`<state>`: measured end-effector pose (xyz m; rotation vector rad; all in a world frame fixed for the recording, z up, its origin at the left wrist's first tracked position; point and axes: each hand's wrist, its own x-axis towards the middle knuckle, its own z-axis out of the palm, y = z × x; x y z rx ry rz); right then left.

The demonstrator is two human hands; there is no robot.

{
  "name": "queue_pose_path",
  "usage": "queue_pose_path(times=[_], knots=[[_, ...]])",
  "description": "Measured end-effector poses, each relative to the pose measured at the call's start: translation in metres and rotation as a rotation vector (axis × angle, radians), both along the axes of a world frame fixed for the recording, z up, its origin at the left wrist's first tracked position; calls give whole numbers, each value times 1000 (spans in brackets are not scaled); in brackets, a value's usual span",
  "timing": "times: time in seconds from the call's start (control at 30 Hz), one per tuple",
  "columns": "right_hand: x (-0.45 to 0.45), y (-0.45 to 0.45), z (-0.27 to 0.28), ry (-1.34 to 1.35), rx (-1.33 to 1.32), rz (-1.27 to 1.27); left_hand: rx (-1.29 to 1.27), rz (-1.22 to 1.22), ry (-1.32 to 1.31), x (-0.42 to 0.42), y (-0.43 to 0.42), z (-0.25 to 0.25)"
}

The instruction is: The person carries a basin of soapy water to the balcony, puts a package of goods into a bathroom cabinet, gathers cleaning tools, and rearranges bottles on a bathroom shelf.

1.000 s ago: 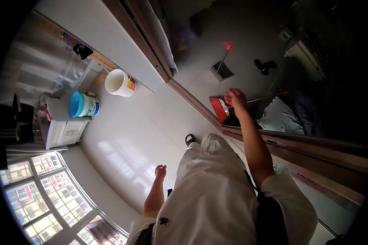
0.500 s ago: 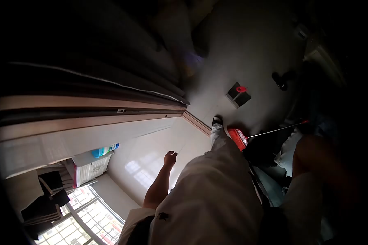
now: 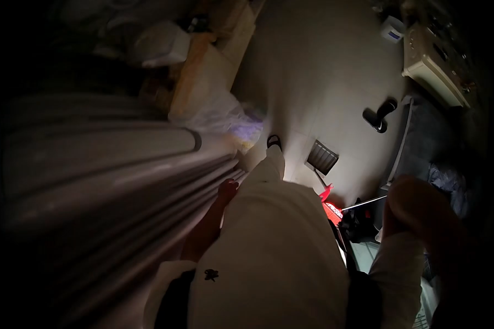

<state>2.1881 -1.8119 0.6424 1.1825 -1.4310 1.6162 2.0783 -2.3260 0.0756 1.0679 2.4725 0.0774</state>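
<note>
My left hand (image 3: 228, 189) hangs beside my pale trouser leg with its fingers curled in, and I see nothing in it. Grey-brown curtain folds (image 3: 186, 197) hang close to that hand. My right arm (image 3: 417, 214) is bent at the elbow on the other side; the hand itself is lost in the dark beyond the forearm. A red broom head (image 3: 332, 213) with a thin metal handle (image 3: 365, 203) lies to the right of my legs, apart from both hands.
A dark ribbed square pan (image 3: 322, 158) lies on the grey floor (image 3: 307, 71) ahead. Black slippers (image 3: 376, 120), a dark grey cushioned seat (image 3: 422, 137) and a beige cabinet (image 3: 431, 66) are to the right. Plastic bags (image 3: 244, 129) stand by wooden furniture (image 3: 208, 66) at left.
The bright window and tiled room at lower left have left the view; curtain and wooden furniture now fill that side. My foot has moved past the doorway sill. My left hand stays low and curled.
</note>
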Motion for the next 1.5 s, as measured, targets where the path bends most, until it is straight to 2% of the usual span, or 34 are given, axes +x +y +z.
queue_pose_path(times=[0.03,0.07,0.13,0.2,0.23,0.27,0.3,0.37,0.4,0.43,0.47,0.5,0.53,0.57,0.6,0.67,0.73,0.8,0.87,0.9,1.0,1.07,1.1,1.2,1.27,1.33,1.37,1.4,1.5], knots=[[-26,19,1,-12,-6,-18,-15,656,-307,-39,31,10],[-48,36,1,-13,-5,-47,-90,380,-278,-83,65,47],[-87,76,-2,-38,-21,-110,-68,500,-333,-161,109,41],[-124,109,-9,-46,-53,-216,-175,15,-162,-224,135,-8],[-141,124,-14,-15,-78,-295,-235,-271,-29,-301,157,-19],[-158,142,-19,12,-90,-347,-75,343,-340,-318,222,37],[-178,161,-20,10,-88,-384,-34,339,-350,-341,273,62],[-225,206,-18,-11,-83,-433,12,195,-266,-416,320,27],[-247,231,-16,-34,-81,-447,42,131,-239,-456,335,-10],[-276,254,-10,-81,-68,-440,-75,-265,-185,-512,333,-89],[-289,271,-9,-117,-53,-438,-6,6,-282,-495,367,-60],[-317,303,-2,-137,-52,-451,34,257,-346,-534,424,1],[-333,328,1,-145,-48,-456,6,339,-410,-544,448,5],[-359,358,3,-154,-42,-461,-53,425,-477,-560,488,32],[-385,387,6,-143,-37,-470,-81,386,-469,-581,499,22],[-443,441,5,-53,-45,-496,-123,88,-314,-635,481,-43],[-498,482,8,19,-31,-497,-141,-54,-234,-679,488,-63],[-568,542,11,12,-5,-477,-44,45,-208,-712,516,-75],[-635,603,19,-46,31,-428,-52,509,-568,-743,563,-106],[-670,633,21,-67,45,-402,-154,569,-599,-761,598,-91],[-758,706,23,-91,80,-407,-329,471,-604,-827,697,-81],[-816,774,21,-10,67,-465,-355,471,-559,-909,754,-106],[-845,809,24,8,75,-474,-368,481,-560,-945,798,-109],[-934,897,35,38,98,-531,-347,248,-380,-1093,942,-86],[-982,972,49,45,109,-569,-83,476,-470,-1193,1053,-84],[-1026,1044,52,69,116,-599,217,373,-347,-1278,1164,-82],[-1050,1082,49,74,115,-610,239,241,-269,-1316,1229,-46],[-1072,1117,43,76,122,-616,265,121,-194,-1340,1296,10],[-1151,1226,21,80,114,-588,450,438,-398,-1428,1434,37]])
